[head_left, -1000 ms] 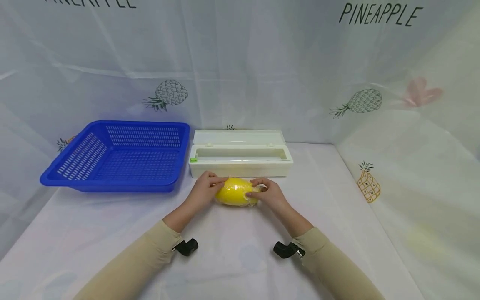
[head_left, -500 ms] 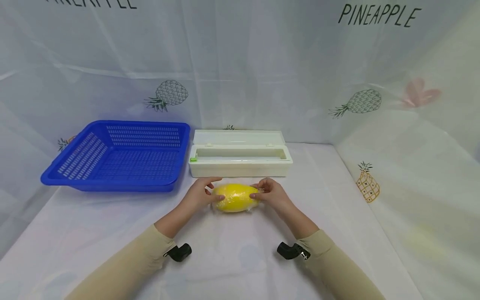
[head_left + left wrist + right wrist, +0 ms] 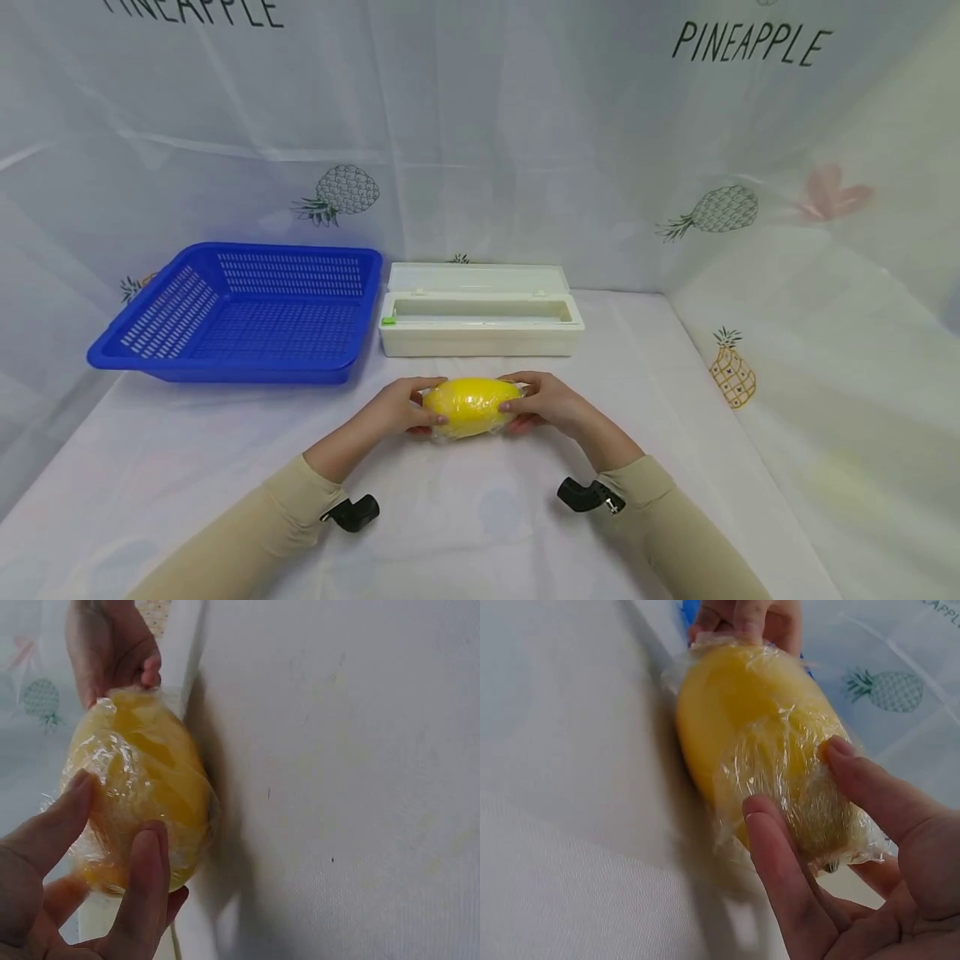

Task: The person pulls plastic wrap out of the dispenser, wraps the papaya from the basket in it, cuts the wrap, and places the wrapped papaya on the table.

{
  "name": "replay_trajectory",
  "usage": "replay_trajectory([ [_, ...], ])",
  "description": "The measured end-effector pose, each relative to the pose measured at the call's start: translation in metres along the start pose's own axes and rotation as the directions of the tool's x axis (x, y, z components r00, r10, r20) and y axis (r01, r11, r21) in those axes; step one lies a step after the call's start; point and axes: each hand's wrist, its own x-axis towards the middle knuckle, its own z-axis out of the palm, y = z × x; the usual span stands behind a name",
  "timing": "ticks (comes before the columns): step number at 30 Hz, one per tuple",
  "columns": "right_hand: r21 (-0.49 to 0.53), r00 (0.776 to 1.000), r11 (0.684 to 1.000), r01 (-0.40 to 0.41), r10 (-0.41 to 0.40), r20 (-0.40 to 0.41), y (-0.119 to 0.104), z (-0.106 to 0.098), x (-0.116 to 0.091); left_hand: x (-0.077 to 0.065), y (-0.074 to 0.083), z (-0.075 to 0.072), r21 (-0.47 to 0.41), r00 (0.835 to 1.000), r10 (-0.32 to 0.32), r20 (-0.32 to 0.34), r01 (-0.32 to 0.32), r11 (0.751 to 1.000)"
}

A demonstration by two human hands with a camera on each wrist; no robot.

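A yellow oval fruit (image 3: 471,407), wrapped in clear, crinkled cling film (image 3: 761,761), is held lengthwise between both hands in front of the white dispenser. My left hand (image 3: 401,407) grips its left end, thumb on the near side and fingers around the back. At the other end my right hand (image 3: 547,402) holds it the same way. In the left wrist view the fingertips (image 3: 150,851) press on the bunched film. The right wrist view shows loose film at the fruit's end, near a small dark spot.
Behind the fruit stands a white cling film dispenser (image 3: 480,340), lid raised, with a green slider (image 3: 387,321) at its left. To its left sits a blue slotted basket (image 3: 225,371). A pineapple-printed curtain (image 3: 510,167) closes off the back and right side.
The fruit and both hands have moved toward me, away from the dispenser. My left fingers, earlier stretched over the top, now curl around the left end. The view has tilted slightly up.
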Motion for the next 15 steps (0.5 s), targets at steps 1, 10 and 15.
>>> replay_trajectory([
  [1, 0.013, 1.0, 1.0, 0.002, -0.002, 0.001, 0.0, 0.0, 0.0, 0.0, 0.0, 0.0, -0.015, 1.0, -0.001, -0.003, 0.001, 1.0],
  [10, -0.008, 0.988, 0.997, 0.081, -0.082, -0.127, -0.012, 0.002, -0.004, 0.004, 0.006, -0.002, -0.204, 0.997, 0.015, -0.076, -0.031, 0.979],
  [15, 0.033, 0.981, 0.991, 0.129, -0.123, -0.153, -0.018, 0.002, -0.005, 0.009, 0.01, -0.004, -0.342, 0.995, 0.002, -0.097, -0.036, 0.939],
])
